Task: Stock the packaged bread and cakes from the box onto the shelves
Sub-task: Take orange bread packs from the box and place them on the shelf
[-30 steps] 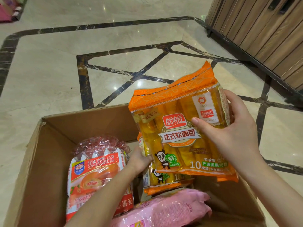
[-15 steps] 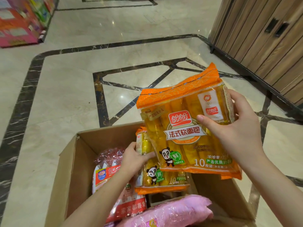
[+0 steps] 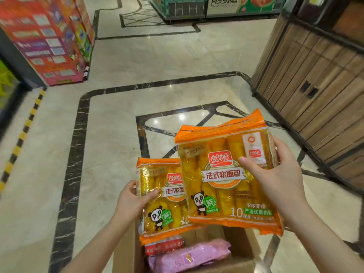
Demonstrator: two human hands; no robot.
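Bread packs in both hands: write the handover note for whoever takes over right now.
Left hand: grips one orange pack of French soft bread by its left edge, above the box.
Right hand: grips a second orange pack by its right side; it overlaps the first pack's right edge.
Cardboard box: open on the floor below, with a pink pack and a red-labelled pack inside.
Done: two packs out of the box.
Left: shelve both packs, then the rest. No bread shelf is clearly in view; a wooden cabinet stands to the right.
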